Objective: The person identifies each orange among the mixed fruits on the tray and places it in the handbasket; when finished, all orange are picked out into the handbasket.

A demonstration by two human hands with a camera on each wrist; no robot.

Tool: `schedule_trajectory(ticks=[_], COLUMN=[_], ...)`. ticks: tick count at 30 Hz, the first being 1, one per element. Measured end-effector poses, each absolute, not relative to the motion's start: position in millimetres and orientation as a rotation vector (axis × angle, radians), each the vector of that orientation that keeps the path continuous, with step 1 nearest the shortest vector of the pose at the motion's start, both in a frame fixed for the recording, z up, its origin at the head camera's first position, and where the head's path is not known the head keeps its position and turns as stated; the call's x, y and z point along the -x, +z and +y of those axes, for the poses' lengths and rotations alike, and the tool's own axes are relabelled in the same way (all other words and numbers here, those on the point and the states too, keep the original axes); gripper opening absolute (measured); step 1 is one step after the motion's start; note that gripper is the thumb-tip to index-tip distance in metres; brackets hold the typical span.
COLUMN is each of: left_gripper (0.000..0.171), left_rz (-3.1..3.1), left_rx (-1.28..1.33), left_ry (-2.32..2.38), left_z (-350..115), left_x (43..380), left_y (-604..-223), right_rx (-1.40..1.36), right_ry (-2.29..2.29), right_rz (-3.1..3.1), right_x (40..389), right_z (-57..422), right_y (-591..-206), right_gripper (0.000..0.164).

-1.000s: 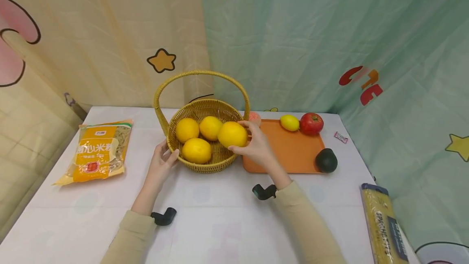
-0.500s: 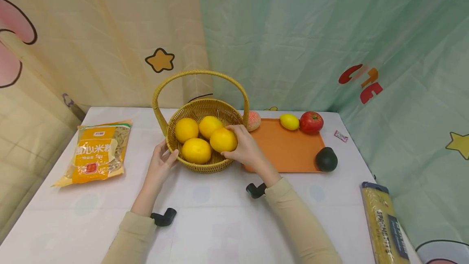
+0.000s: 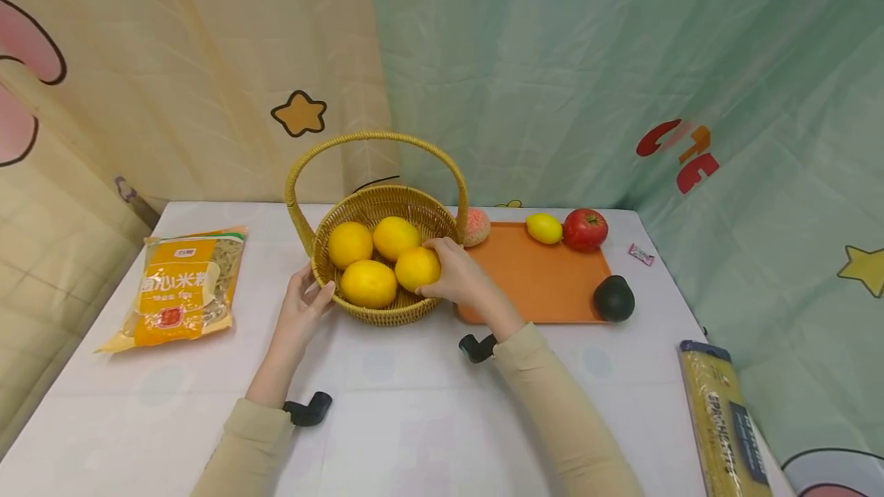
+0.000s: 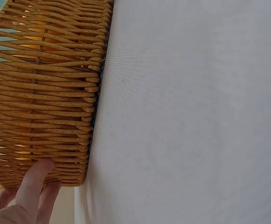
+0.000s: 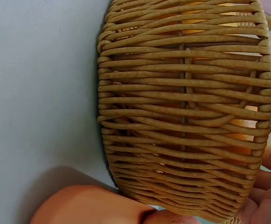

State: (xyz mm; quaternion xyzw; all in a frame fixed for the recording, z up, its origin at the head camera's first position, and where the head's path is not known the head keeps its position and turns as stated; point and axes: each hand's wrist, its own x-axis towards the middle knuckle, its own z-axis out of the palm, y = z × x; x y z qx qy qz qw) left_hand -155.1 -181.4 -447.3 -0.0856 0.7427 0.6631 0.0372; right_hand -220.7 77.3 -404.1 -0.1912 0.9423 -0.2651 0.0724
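A wicker basket (image 3: 387,317) with a tall arched handle stands on the table. Three round yellow fruits, orange-like in shape, lie in it, one of them this fruit (image 3: 369,284) at the front. My left hand (image 3: 304,301) holds the basket's left side, thumb near the rim. In the left wrist view, thumb and fingers (image 4: 32,186) lie against the woven wall (image 4: 42,107). Low inside the right rim, my right hand (image 3: 459,274) grips a fourth yellow fruit (image 3: 417,270). The right wrist view shows the basket wall (image 5: 186,102), with fingers (image 5: 270,182) at the rim.
Right of the basket lies an orange tray (image 3: 545,286), with a lemon (image 3: 544,228), a red apple (image 3: 585,229), a dark green avocado (image 3: 613,299) and a pinkish round fruit (image 3: 476,227) around its edges. A wrapped candy (image 3: 641,254), spaghetti pack (image 3: 725,420) and yellow food bag (image 3: 183,282) lie farther out.
My right hand has moved left and down, carrying the yellow fruit from the basket's right rim to lower inside it. My left hand has stayed at the basket's side.
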Motion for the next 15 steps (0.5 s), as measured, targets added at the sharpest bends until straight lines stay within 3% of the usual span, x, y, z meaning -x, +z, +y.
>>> schedule_trajectory(ticks=[8,15], left_gripper=[0.072,0.073], left_rz=[2.285,2.293], left_rx=[0.258,0.262], left_ry=[2.031,2.021], left_z=[-181.2,-182.1], left_x=[155.4,154.7], left_y=[-447.4,-446.4], right_rx=[0.588,0.612], right_ry=[-0.743,-1.130], right_rz=[2.841,2.813], right_x=[219.0,214.9], right_z=[75.8,83.8], right_y=[-402.6,-408.2], right_gripper=[0.069,0.056])
